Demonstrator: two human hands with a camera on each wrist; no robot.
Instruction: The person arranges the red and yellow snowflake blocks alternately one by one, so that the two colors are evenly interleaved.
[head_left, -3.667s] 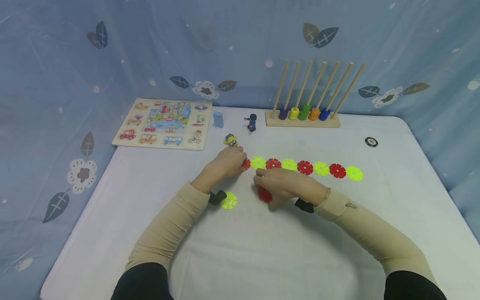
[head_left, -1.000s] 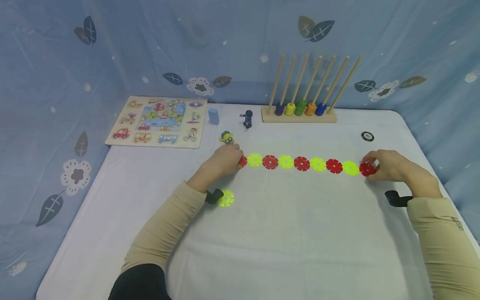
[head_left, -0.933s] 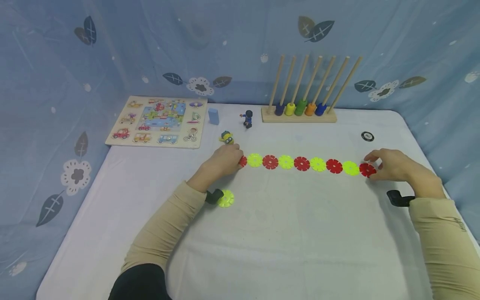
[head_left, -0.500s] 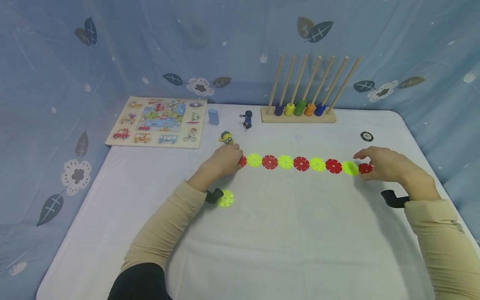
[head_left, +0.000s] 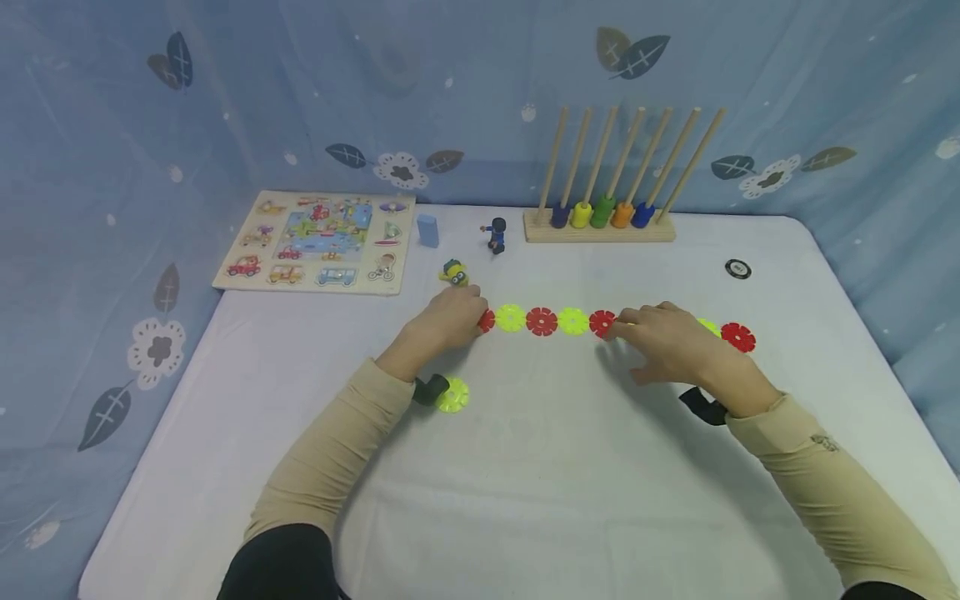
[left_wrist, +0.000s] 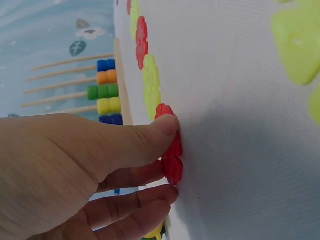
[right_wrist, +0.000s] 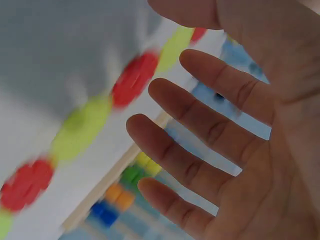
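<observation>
A row of red and yellow-green notched plastic discs (head_left: 542, 322) lies joined edge to edge across the white table. My left hand (head_left: 447, 321) pinches the red disc (left_wrist: 173, 147) at the row's left end between thumb and fingers. Over the right half of the row, my right hand (head_left: 678, 346) is spread with nothing in it and hides some discs. Its fingers (right_wrist: 167, 145) are apart in the right wrist view, and the discs behind them are blurred. Past this hand, the end red disc (head_left: 738, 337) shows. A loose yellow-green disc (head_left: 454, 397) lies by the left wrist.
Along the back stand a wooden peg rack (head_left: 600, 236) with coloured beads, a toy figure (head_left: 497, 235) and a blue block (head_left: 427, 231). A picture puzzle board (head_left: 315, 243) lies back left. A yellow toy (head_left: 454, 272) sits near the left hand, a black round chip (head_left: 738, 268) back right.
My right hand took a red disc to the row's right end, let it go there, and has moved left above the row. The left hand still pinches the left end disc.
</observation>
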